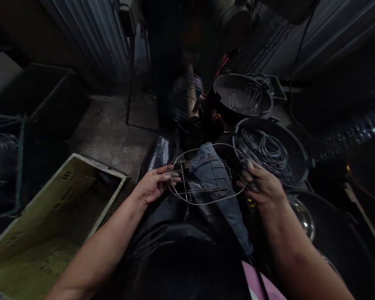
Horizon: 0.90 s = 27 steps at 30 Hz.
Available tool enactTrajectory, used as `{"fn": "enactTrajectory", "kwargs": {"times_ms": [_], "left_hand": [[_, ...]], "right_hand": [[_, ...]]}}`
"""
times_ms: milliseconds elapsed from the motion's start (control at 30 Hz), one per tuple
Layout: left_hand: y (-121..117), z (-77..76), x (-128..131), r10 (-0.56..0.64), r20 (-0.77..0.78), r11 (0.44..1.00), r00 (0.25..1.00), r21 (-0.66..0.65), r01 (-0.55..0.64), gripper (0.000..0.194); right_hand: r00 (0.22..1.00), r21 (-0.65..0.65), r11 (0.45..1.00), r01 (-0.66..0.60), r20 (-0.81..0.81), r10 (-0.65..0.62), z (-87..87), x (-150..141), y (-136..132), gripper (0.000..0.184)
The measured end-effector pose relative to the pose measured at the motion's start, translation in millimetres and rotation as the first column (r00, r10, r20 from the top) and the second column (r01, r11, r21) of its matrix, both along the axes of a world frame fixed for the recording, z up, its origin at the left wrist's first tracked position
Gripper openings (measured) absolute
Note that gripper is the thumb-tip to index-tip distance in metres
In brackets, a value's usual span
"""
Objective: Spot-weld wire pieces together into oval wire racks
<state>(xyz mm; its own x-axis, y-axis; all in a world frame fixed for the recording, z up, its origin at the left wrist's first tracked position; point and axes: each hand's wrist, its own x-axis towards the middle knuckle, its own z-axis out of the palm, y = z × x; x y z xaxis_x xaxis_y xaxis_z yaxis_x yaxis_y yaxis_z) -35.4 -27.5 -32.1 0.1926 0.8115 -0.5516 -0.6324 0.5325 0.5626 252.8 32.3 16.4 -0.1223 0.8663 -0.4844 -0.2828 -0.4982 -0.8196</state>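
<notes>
A yellowish perforated crate stands left of us; our left hand pinches one end of an oval wire rack, which spans between our hands, long axis side to side (neither hand nearer). It looks thin, grey, gridded inside its hoop; our right hand pinches the other end, near a basin of coiled wire.

Left forearm and right forearm bare, extended forward and converging. Left hand in a pinch grip, fingers directed rightward. Right hand well apart from it, fingers curled, closed grip.
</notes>
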Motion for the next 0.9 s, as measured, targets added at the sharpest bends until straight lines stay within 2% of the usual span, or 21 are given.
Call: {"fn": "enactTrajectory", "kwargs": {"times_ms": [100, 233, 400, 500, 567, 633, 733, 800, 833, 900], "left_hand": [[0.7, 0.0, -4.2, 0.007, 0.103, 1.0, 0.995, 0.002, -0.007, 0.032], [-0.6, 1.5, -6.5, 0.027, 0.167, 0.999, 0.986, -0.034, -0.022, 0.034], [-2.5, 1.7, -2.5, 0.028, 0.044, 1.0, 0.999, -0.009, -0.028, 0.031], [-3.0, 1.6, 0.8, 0.05, -0.023, 0.999, 0.998, -0.006, -0.05, 0.039], [-3.1, 1.1, 1.6, 0.055, -0.037, 0.998, 0.998, -0.001, -0.055, 0.04], [-2.9, -0.4, 1.4, 0.054, -0.048, 0.999, 0.997, 0.007, -0.054, 0.041], [-2.2, -3.1, 1.0, 0.054, -0.069, 0.998, 0.996, 0.028, -0.052, 0.041], [-1.8, -3.6, 1.9, 0.058, -0.089, 0.998, 0.994, 0.032, -0.056, 0.041], [-1.6, -3.3, 2.8, 0.061, -0.103, 0.998, 0.993, 0.028, -0.058, 0.04], [-1.7, -1.8, 5.1, 0.07, -0.13, 0.997, 0.989, 0.023, -0.068, 0.041]], "right_hand": [[0.999, -0.053, 0.998, -0.032, 0.01, 0.032, -3.8, -12.0, 5.2, 0.021], [0.999, -0.071, 0.997, -0.019, 0.046, 0.022, -11.0, -21.1, 4.9, 0.021], [0.997, -0.048, 0.999, -0.019, 0.074, 0.022, -17.6, -20.1, 1.3, 0.021], [0.969, -0.015, 1.0, 0.02, 0.246, -0.016, -17.4, -18.9, -3.4, 0.028], [0.909, 0.018, 0.999, 0.046, 0.415, -0.05, -17.9, -17.1, -7.2, 0.034], [0.832, 0.083, 0.996, 0.013, 0.552, -0.057, -20.5, -12.5, -9.6, 0.038], [0.669, 0.199, 0.967, -0.16, 0.742, -0.042, -28.6, 0.0, -7.4, 0.035], [0.545, 0.21, 0.941, -0.266, 0.837, -0.033, -34.7, 9.2, -2.6, 0.033], [0.509, 0.203, 0.932, -0.299, 0.861, -0.024, -37.3, 12.6, 0.1, 0.033], [0.487, 0.207, 0.915, -0.347, 0.874, -0.013, -40.8, 15.6, 4.2, 0.036]]}}
